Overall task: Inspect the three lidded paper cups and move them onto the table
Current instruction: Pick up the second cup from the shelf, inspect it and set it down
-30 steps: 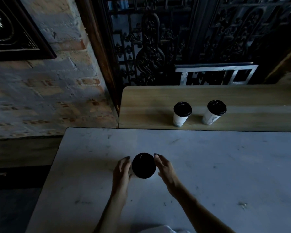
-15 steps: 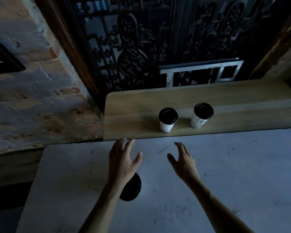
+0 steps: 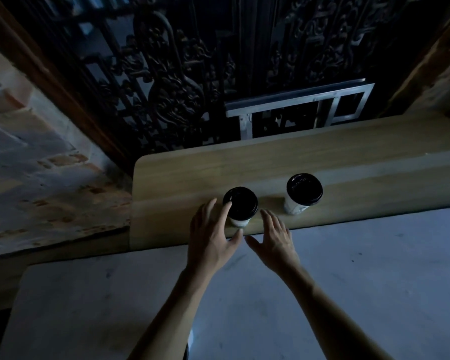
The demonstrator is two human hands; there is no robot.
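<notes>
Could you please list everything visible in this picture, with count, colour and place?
White paper cups with black plastic lids: two in view, both upright on the wooden shelf, the second to the right.
Light wooden shelf: one, tan, behind the table.
Grey-white stone table: one, nearest the camera.
Ornate black iron grille: one, behind the shelf.
Silver metal frame: one, against the grille.
Brick wall: weathered red-grey, at left.
Left hand: open, fingers at the left cup's side.
Right hand: open, just right of that cup.
</notes>
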